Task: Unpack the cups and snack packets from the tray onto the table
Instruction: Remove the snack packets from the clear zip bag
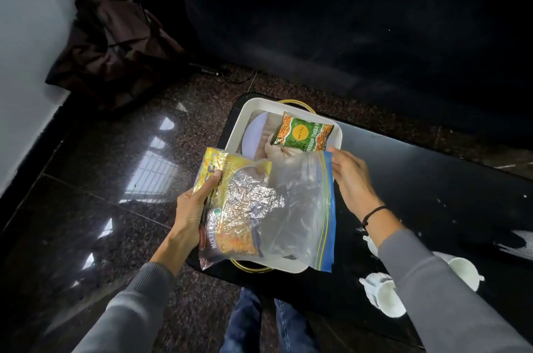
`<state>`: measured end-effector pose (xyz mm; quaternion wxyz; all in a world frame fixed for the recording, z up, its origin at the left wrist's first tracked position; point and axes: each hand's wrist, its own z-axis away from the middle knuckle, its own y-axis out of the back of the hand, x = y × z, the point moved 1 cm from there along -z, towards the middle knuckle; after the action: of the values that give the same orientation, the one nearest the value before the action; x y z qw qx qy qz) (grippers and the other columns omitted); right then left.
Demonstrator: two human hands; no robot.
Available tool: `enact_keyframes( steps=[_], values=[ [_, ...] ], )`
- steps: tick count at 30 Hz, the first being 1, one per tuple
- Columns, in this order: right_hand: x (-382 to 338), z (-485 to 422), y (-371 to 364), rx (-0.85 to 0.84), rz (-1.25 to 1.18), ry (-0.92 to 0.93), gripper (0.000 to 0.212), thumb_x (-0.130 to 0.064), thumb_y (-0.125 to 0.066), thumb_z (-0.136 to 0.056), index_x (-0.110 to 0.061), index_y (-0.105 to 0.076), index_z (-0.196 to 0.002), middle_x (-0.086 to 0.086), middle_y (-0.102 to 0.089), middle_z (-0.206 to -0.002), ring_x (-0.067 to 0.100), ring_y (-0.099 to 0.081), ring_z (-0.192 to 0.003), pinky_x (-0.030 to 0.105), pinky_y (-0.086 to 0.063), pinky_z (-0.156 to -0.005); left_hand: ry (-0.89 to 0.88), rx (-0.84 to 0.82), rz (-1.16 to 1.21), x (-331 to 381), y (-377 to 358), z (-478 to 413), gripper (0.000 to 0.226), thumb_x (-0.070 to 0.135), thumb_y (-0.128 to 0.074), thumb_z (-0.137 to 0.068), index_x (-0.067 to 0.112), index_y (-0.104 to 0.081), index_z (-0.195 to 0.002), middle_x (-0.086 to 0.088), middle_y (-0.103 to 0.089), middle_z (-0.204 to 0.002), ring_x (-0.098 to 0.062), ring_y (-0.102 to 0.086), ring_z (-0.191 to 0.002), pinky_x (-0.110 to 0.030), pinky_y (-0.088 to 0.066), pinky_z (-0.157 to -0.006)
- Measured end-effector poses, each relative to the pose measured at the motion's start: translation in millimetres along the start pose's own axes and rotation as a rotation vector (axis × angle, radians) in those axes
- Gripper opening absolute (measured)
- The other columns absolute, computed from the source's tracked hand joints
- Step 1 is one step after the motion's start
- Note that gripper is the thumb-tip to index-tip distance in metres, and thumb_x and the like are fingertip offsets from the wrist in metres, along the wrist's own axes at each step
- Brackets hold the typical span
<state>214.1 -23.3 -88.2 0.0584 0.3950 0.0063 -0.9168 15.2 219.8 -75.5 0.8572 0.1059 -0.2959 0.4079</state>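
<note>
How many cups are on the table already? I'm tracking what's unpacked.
3 show. One cup lies near the table's front edge, another cup just right of the sleeve, and a third cup peeks out behind the right forearm. Others may be hidden.

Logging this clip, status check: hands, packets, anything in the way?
Left hand gripping yellow snack packet in clear zip bag; right hand at bag's edge. Green packet still in tray. Cups on table. Nothing blocking.

Your zip bag [291, 208] hides most of the tray [248, 113] floor. Your right forearm covers part of the cups [383, 298]. Green packet [302, 133] print is too small to read fully.
</note>
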Motion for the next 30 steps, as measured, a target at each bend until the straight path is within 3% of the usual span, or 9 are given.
enact_keyframes(
  steps=[3, 9, 13, 16, 19, 22, 25, 27, 30],
  values=[
    [-2.2, 21.0, 10.9, 0.090, 0.079, 0.076, 0.009, -0.015, -0.067, -0.096, -0.014, -0.076, -0.093, 0.011, -0.075, -0.102, 0.022, -0.068, -0.099, 0.033, -0.055, -0.096, -0.004, 0.006, 0.025, -0.8, -5.1, 0.1, 0.034, 0.036, -0.086, -0.075, 0.009, -0.081, -0.094, -0.009, -0.079, -0.081, -0.024, -0.074, -0.066, -0.033, -0.060, -0.064],
    [-6.1, 59.3, 16.2, -0.066, -0.027, 0.091, 0.016, 0.002, -0.064, -0.095, -0.005, -0.078, -0.092, 0.010, -0.079, -0.085, 0.020, -0.076, -0.078, 0.029, -0.063, -0.078, -0.001, -0.009, 0.032, -4.5, -12.4, 0.6, 0.029, 0.036, -0.085, -0.076, 0.010, -0.079, -0.090, -0.010, -0.079, -0.080, -0.026, -0.074, -0.064, -0.033, -0.061, -0.056],
    [-9.7, 75.2, 11.0, -0.370, -0.025, 0.046, 0.024, -0.012, -0.088, -0.069, -0.006, -0.083, -0.091, 0.020, -0.079, -0.102, 0.032, -0.077, -0.098, 0.034, -0.062, -0.091, 0.021, -0.014, 0.035, -4.9, -14.4, -1.9, 0.042, 0.041, -0.086, -0.074, 0.008, -0.080, -0.100, -0.016, -0.079, -0.094, -0.034, -0.075, -0.080, -0.044, -0.064, -0.072],
    [-2.2, 83.2, -8.9, -0.586, 0.257, -0.078, 0.031, -0.010, -0.086, -0.075, -0.005, -0.076, -0.104, 0.024, -0.075, -0.115, 0.023, -0.078, -0.096, 0.033, -0.062, -0.091, 0.034, -0.033, 0.036, -5.1, -19.8, -0.8, 0.044, 0.041, -0.086, -0.075, 0.008, -0.080, -0.102, -0.021, -0.077, -0.104, -0.037, -0.073, -0.089, -0.052, -0.060, -0.087],
    [8.7, 95.6, -39.8, -0.664, 0.271, -0.295, 0.038, 0.011, -0.059, -0.095, 0.004, -0.057, -0.133, 0.015, -0.064, -0.128, 0.028, -0.068, -0.116, 0.038, -0.054, -0.100, 0.039, -0.061, 0.059, -6.3, -27.7, 2.6, 0.046, 0.040, -0.086, -0.074, 0.007, -0.080, -0.105, -0.021, -0.077, -0.107, -0.039, -0.073, -0.095, -0.053, -0.059, -0.090],
    [18.5, 103.7, -54.6, -0.591, 0.381, -0.165, 0.049, 0.015, -0.070, -0.087, 0.003, -0.060, -0.133, 0.021, -0.064, -0.134, 0.037, -0.062, -0.126, 0.040, -0.051, -0.108, 0.037, -0.074, 0.092, -7.5, -32.1, 3.0, 0.045, 0.039, -0.085, -0.076, 0.007, -0.079, -0.108, -0.019, -0.078, -0.106, -0.035, -0.074, -0.096, -0.047, -0.062, -0.085],
    [25.6, 103.8, -55.5, -0.502, 0.392, -0.130, 0.056, 0.020, -0.072, -0.083, 0.011, -0.054, -0.136, 0.020, -0.067, -0.124, 0.005, -0.073, -0.087, 0.004, -0.052, -0.066, 0.025, -0.084, 0.081, -8.7, -30.5, 1.2, 0.032, 0.039, -0.084, -0.077, 0.011, -0.083, -0.092, -0.015, -0.080, -0.093, -0.028, -0.078, -0.078, -0.034, -0.063, -0.064],
    [25.0, 105.9, -51.5, -0.535, 0.368, -0.144, 0.048, 0.021, -0.066, -0.087, 0.016, -0.054, -0.133, 0.008, -0.068, -0.107, -0.012, -0.067, -0.061, 0.001, -0.047, -0.055, 0.029, -0.094, 0.073, -10.2, -30.2, 2.0, 0.026, 0.040, -0.084, -0.078, 0.013, -0.083, -0.081, -0.012, -0.080, -0.084, -0.026, -0.077, -0.070, -0.032, -0.061, -0.059],
    [17.7, 106.9, -43.6, -0.563, 0.341, -0.133, 0.031, 0.012, -0.063, -0.093, 0.014, -0.057, -0.124, -0.001, -0.070, -0.088, -0.010, -0.070, -0.059, 0.005, -0.051, -0.056, 0.019, -0.069, 0.060, -12.8, -32.3, 1.4, 0.025, 0.040, -0.085, -0.077, 0.016, -0.083, -0.072, -0.009, -0.080, -0.081, -0.023, -0.077, -0.068, -0.030, -0.060, -0.057]
  ],
)
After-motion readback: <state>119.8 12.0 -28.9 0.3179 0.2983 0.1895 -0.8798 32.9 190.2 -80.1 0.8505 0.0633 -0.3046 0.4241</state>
